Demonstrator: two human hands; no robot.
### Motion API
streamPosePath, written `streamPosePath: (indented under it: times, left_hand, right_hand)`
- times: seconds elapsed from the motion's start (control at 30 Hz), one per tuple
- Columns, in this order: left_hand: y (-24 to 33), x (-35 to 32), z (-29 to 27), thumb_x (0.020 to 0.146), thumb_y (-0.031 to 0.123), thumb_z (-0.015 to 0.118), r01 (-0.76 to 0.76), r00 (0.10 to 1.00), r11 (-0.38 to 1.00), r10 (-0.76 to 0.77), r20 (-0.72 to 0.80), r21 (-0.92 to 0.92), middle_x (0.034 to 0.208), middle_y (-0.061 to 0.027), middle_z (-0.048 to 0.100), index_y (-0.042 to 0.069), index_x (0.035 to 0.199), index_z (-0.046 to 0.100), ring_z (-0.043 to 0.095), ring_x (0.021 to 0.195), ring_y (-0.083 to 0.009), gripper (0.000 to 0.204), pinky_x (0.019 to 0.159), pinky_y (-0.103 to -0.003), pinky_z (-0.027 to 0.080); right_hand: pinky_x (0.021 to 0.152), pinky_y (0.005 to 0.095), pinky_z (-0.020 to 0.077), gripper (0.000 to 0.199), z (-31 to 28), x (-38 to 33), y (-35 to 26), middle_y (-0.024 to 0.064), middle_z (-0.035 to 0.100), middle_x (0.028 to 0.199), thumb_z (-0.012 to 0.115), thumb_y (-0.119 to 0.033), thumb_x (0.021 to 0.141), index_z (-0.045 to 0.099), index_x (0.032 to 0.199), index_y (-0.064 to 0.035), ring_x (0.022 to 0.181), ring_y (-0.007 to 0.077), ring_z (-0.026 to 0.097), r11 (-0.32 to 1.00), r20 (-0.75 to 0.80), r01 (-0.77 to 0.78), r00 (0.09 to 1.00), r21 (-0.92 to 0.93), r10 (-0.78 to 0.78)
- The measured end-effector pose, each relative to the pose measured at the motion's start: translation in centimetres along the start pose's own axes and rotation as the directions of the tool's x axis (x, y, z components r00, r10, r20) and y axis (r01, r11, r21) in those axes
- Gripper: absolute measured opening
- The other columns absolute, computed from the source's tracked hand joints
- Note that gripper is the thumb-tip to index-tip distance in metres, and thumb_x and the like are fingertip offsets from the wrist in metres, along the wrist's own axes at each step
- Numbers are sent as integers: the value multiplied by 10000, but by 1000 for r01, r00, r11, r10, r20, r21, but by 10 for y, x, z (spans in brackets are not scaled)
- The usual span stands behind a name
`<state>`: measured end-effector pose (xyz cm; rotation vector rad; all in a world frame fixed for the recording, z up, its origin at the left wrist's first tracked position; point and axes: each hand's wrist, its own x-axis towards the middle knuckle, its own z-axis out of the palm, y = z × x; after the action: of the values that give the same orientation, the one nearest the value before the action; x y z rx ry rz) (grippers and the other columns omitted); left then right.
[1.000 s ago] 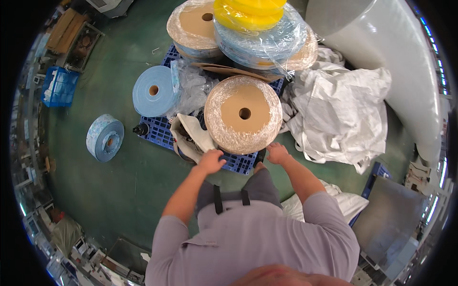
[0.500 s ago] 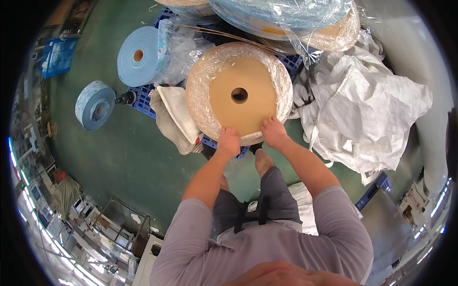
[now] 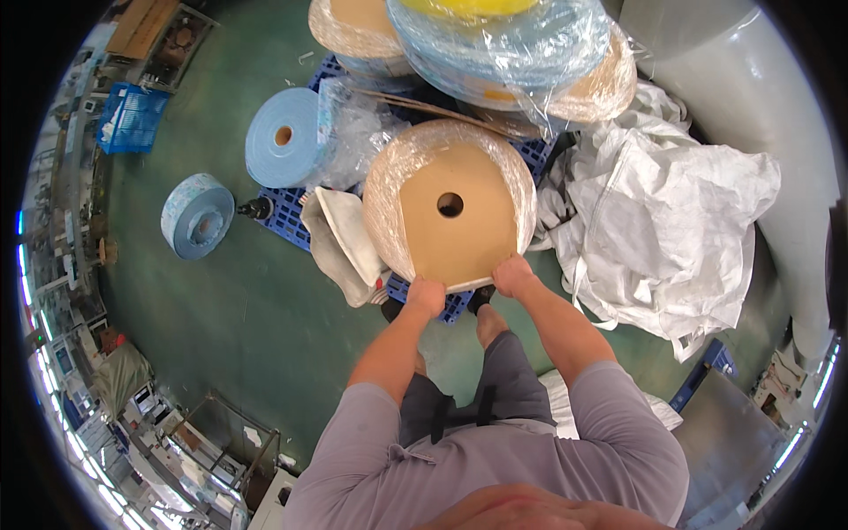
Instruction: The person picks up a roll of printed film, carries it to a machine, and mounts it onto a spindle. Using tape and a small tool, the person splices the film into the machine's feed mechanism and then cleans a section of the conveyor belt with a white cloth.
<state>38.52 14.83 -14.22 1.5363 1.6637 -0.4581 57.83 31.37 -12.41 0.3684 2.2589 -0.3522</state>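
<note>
Both hands on the big film-wrapped roll (image 3: 449, 208), gripping its near lower edge: left hand (image 3: 425, 296) clamped on the bottom-left of the rim, right hand (image 3: 513, 276) on the bottom-right, fingers curled over the edge. Roll is tilted up so its brown cardboard end face with the round core hole faces the camera; clear plastic wrap around the rim. It sits over the near edge of the blue plastic pallet (image 3: 287, 219), directly in front of the person's legs. Just left of it, touching or nearly, a folded off-white sack (image 3: 344, 243) draped over the pallet edge. Behind it on the pallet: a light blue roll (image 3: 284, 148) lying on its side, crumpled clear film next to that, and a stack of more wrapped rolls (image 3: 495, 44) at the top, one blue, one yellow on top. To the right, a heap of white woven bags (image 3: 671, 221) on the green floor (image 3: 230, 327), just beside the roll. A smaller blue roll (image 3: 196, 215) lies on the floor left of the pallet, apart from it. Blue crate (image 3: 132, 117) further off, upper left.
</note>
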Motion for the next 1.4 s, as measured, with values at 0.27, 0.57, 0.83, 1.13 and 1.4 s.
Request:
streamPosePath:
  times: [0.27, 0.57, 0.83, 1.13, 1.4]
  left_hand:
    - [9, -98, -33, 908, 317, 746, -54, 984, 974, 14, -179, -222, 981, -124, 798, 96, 957, 788, 739, 1017, -307, 230, 1042, -433, 465]
    - [38, -170, -91, 907, 444, 777, -257, 931, 818, 68, -358, -515, 726, -121, 689, 79, 768, 642, 695, 774, -362, 412, 823, -478, 491]
    - [33, -131, -94, 859, 381, 831, -150, 969, 883, 42, -243, -445, 814, -175, 749, 48, 928, 713, 738, 830, -405, 361, 802, -513, 545]
    - [-1, 11, -125, 854, 304, 853, -170, 957, 899, 53, -285, -403, 1424, -278, 585, -55, 1405, 524, 539, 1357, -454, 735, 1133, -495, 464]
    - [43, 142, -50, 889, 627, 721, 80, 983, 996, -84, -164, -31, 1513, -293, 536, -176, 1437, 515, 411, 1497, -396, 993, 1331, -513, 156]
  right_hand:
    - [1081, 422, 448, 375, -54, -68, -23, 85, 811, 1096, 671, -452, 976, 828, 1095, -133, 1142, 251, 733, 999, -4, 40, 999, 7, -40]
    - [1012, 473, 507, 330, -129, -167, -2, 161, 785, 990, 679, -388, 971, 796, 983, -79, 1025, 333, 747, 964, -79, 130, 990, 232, -114]
    - [1066, 478, 484, 513, -37, -144, 7, 158, 722, 1184, 803, -276, 865, 670, 1313, -63, 1259, 368, 610, 736, -639, 358, 758, 575, 131]
    - [896, 332, 529, 418, 141, -3, 109, 48, 738, 1023, 706, -383, 1023, 748, 1170, 6, 976, 182, 652, -626, 488, 47, 581, 779, 651]
    - [1051, 448, 504, 712, 38, 104, 186, 244, 709, 1313, 570, -613, 1026, 645, 1374, 3, 1244, 400, 665, -1, -14, 22, 677, 1000, 736]
